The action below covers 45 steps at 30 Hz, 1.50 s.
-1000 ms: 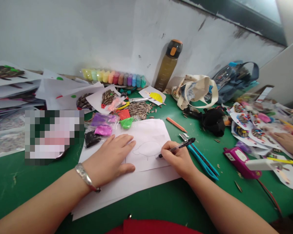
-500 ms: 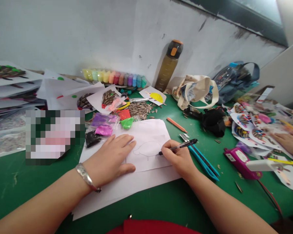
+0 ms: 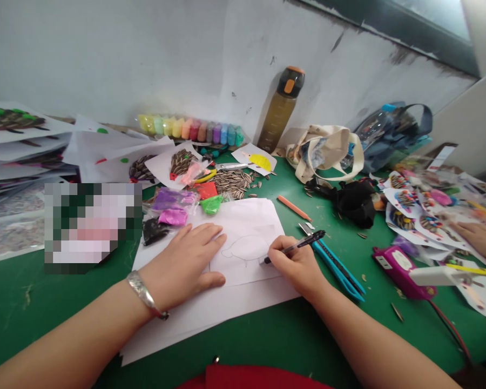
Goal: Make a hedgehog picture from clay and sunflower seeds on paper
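Observation:
My left hand (image 3: 190, 259) lies flat on a sheet of white paper (image 3: 238, 273), fingers stretched out and palm down. My right hand (image 3: 294, 265) grips a black pen (image 3: 303, 246), its tip at the lower right of a thin outline drawing (image 3: 246, 249). The drawing shows a rounded animal body with a small head at the left and short legs beneath. Larger white sheets (image 3: 166, 329) lie under this paper. Just right of my right hand are a blue utility knife (image 3: 340, 270) and an orange marker (image 3: 294, 208).
Behind the paper lie bags of purple clay (image 3: 170, 200), a green clay packet (image 3: 211, 205) and sunflower seeds (image 3: 233, 183). A tall bottle (image 3: 281, 111) stands by the wall. At right are a magenta device (image 3: 403, 273) and another person's hand (image 3: 478, 237).
The pen tip has moved slightly down, and a short leg line now shows near it under the drawn body. My left hand stays in place on the paper.

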Each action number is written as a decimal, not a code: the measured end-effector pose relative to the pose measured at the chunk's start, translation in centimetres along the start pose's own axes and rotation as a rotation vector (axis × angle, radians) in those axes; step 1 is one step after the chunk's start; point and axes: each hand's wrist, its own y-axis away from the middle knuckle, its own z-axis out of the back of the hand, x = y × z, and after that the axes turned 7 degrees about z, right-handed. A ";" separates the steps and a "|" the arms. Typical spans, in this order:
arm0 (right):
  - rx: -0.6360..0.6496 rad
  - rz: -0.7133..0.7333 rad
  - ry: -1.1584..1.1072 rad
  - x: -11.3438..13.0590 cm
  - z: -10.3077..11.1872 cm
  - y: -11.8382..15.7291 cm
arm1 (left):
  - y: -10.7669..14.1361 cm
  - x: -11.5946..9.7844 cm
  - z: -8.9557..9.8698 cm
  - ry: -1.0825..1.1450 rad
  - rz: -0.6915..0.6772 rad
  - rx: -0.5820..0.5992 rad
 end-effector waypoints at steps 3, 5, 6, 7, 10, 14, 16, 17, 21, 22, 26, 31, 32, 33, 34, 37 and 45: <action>0.012 0.005 0.000 0.1 0.1 0.0 | 0.0 -0.1 0.1 0.000 0.011 0.015; 0.008 -0.010 -0.021 0.1 0.2 0.0 | -0.1 -0.2 0.2 -0.004 0.015 0.027; -0.005 -0.024 -0.038 0.1 0.2 0.0 | -0.1 -0.2 0.2 -0.007 0.016 0.034; -0.026 -0.040 -0.059 0.1 0.3 0.0 | -0.2 -0.2 0.2 -0.010 0.016 0.043; -0.119 -0.052 -0.105 -0.1 0.4 -0.2 | -0.2 -0.3 0.4 -0.015 0.020 0.064; -0.222 -0.030 -0.140 -0.6 0.1 -0.4 | -0.1 -0.4 0.6 -0.015 0.038 0.080; -0.248 -0.026 -0.109 -0.9 0.1 -0.5 | 0.0 -0.4 0.7 -0.012 0.043 0.088; -0.253 -0.007 -0.045 -1.0 0.2 -0.6 | 0.0 -0.4 0.7 -0.010 0.044 0.085; -0.246 0.282 0.377 -1.2 1.7 -1.4 | 0.2 -0.5 0.8 0.006 0.038 0.051; -0.189 0.368 0.489 -1.2 2.3 -1.7 | 0.2 -0.5 0.8 0.008 0.038 0.052; 0.005 0.442 0.971 -1.6 4.4 -2.8 | 0.3 -0.7 1.0 0.017 0.043 0.070; 0.097 0.407 1.172 -2.1 5.1 -3.5 | 0.2 -0.6 1.3 -0.007 0.032 0.074; 0.060 0.407 1.167 -2.0 4.9 -3.5 | 0.1 -0.6 1.3 -0.009 0.032 0.077; 0.006 0.407 1.151 -1.7 4.5 -3.3 | 0.1 -0.6 1.3 -0.009 0.031 0.080; -0.061 0.411 1.117 -1.3 4.0 -2.9 | 0.1 -0.6 1.3 -0.007 0.031 0.081; -0.217 0.475 0.886 0.5 1.7 -1.2 | 0.2 -0.5 1.2 0.008 0.034 0.080; -0.298 0.478 0.497 -0.5 -1.6 -0.6 | 1.0 0.0 0.4 0.048 0.068 0.065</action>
